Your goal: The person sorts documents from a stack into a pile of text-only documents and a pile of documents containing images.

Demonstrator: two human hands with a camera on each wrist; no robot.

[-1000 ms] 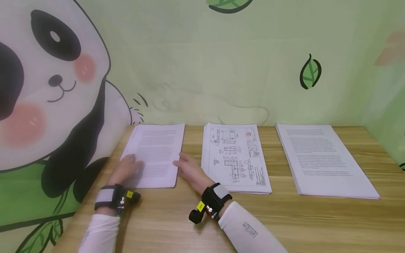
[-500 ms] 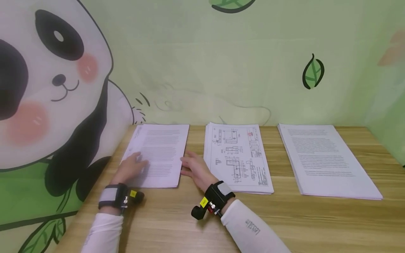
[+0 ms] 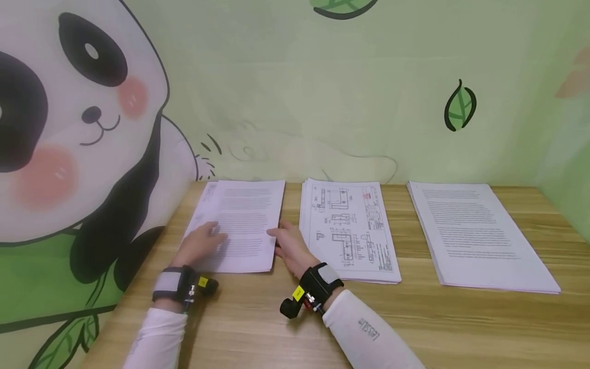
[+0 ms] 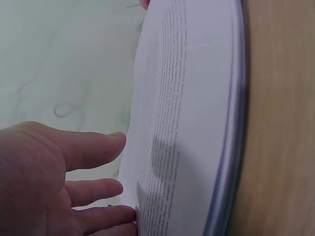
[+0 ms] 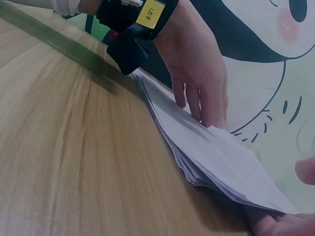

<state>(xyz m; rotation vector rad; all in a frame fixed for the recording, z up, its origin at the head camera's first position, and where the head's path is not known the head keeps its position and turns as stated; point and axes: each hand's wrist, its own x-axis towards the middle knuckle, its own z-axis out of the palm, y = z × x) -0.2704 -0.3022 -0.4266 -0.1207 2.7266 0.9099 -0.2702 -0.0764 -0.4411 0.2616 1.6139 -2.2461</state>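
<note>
A stack of printed paper (image 3: 244, 225) lies at the left of the table, its upper sheets set off to the right so that a strip of a lower page shows at the left. My left hand (image 3: 198, 246) rests its fingertips on the stack's left part, thumb and fingers spread. At the stack's right edge my right hand (image 3: 295, 248) grips the sheets, thumb over the top and fingers beneath. In the right wrist view, its fingers (image 5: 275, 223) reach under the raised corner, and several sheet edges fan out there.
Beside it in the middle lies a stack of technical drawings (image 3: 350, 230), close to my right wrist. Another text stack (image 3: 479, 236) lies farther right. The wooden table (image 3: 249, 323) meets a green wall (image 3: 295, 92) with a panda picture.
The upper sheets have slid right toward the drawings, baring more of the page beneath at the left. My right hand has taken hold of their edge. The head view has shifted slightly left.
</note>
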